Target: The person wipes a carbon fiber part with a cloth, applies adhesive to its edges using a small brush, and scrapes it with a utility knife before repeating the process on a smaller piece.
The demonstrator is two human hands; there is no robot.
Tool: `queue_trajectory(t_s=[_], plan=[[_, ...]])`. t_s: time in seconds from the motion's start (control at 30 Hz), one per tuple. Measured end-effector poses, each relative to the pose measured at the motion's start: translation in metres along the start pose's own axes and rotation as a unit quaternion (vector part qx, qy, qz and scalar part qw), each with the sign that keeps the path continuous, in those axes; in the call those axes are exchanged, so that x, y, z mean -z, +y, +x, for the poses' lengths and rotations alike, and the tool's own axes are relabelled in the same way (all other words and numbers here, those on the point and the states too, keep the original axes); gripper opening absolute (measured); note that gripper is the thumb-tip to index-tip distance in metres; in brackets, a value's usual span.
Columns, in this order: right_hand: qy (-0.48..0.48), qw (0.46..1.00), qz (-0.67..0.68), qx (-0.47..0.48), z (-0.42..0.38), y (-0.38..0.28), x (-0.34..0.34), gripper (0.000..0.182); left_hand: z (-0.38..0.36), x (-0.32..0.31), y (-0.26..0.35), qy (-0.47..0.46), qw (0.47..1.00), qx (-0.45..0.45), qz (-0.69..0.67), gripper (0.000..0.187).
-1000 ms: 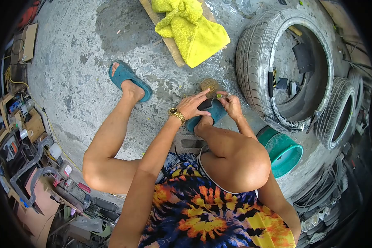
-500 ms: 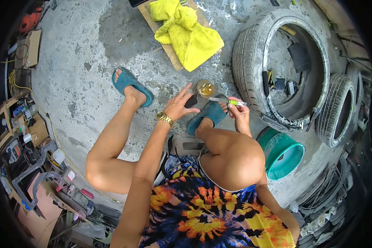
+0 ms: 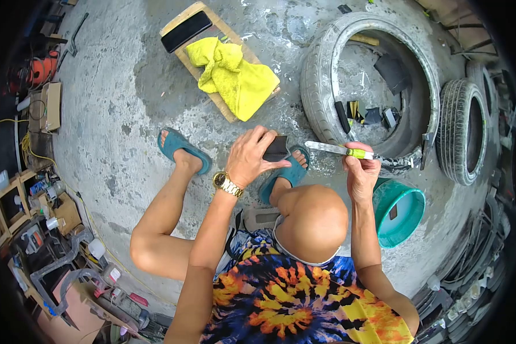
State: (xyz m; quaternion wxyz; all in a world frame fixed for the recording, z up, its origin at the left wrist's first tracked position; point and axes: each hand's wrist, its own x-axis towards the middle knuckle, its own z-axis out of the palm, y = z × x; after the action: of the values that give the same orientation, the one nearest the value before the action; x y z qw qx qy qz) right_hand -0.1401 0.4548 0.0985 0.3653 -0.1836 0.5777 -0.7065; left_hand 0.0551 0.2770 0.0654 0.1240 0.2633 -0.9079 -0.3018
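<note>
My left hand [image 3: 250, 157] holds a small dark, flat piece [image 3: 277, 149] between thumb and fingers, in front of my body. It wears a gold-coloured wristwatch [image 3: 228, 183]. My right hand [image 3: 362, 175] is closed around a slim knife [image 3: 329, 148] with a flat pale blade and a yellow-green section on its handle. The blade points left, toward the dark piece, and a gap separates the two. Beneath and just beyond the hands is my right foot in a teal slide sandal [image 3: 295, 174].
A wooden board [image 3: 230, 113] carries a yellow towel [image 3: 235, 77] and a black phone [image 3: 186, 31]. A large tyre [image 3: 321, 86] lies at the right, scraps inside it. Nearby are a green bucket [image 3: 384, 229] and another tyre [image 3: 456, 137]. Tools and boxes [image 3: 51, 106] line the left.
My right hand has lifted the knife away from the foot, up and to the right. The camera view has shifted. A glass with amber contents seen before is hidden now, apparently behind the dark piece.
</note>
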Motion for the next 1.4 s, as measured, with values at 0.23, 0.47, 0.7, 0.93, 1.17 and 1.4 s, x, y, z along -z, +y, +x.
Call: queue_trajectory(t_s=[0.23,0.47,0.7,0.93,1.17,1.4], plan=[[-0.011,0.998,-0.054,-0.008,0.001,-0.019,-0.017,0.027,0.004,-0.001,0.012,0.002,1.0,-0.002,-0.023,0.066],[-0.018,0.997,-0.078,-0.018,0.0,-0.021,-0.024,0.026,0.003,-0.004,0.013,0.017,0.999,-0.008,-0.036,0.067],[-0.017,0.995,-0.095,-0.01,0.002,-0.017,-0.029,0.027,0.004,-0.004,0.011,0.034,0.998,-0.012,-0.045,0.064],[-0.025,0.995,-0.086,-0.035,0.003,-0.016,-0.028,0.027,0.004,-0.007,0.007,0.028,0.999,-0.008,-0.045,0.065],[-0.027,0.987,-0.159,0.001,0.003,-0.023,-0.034,0.028,0.004,-0.007,0.007,0.03,0.999,-0.011,-0.034,0.063],[-0.121,0.932,-0.301,0.161,0.011,-0.042,-0.046,0.028,0.005,-0.007,0.016,0.038,0.995,-0.002,-0.087,0.064]])
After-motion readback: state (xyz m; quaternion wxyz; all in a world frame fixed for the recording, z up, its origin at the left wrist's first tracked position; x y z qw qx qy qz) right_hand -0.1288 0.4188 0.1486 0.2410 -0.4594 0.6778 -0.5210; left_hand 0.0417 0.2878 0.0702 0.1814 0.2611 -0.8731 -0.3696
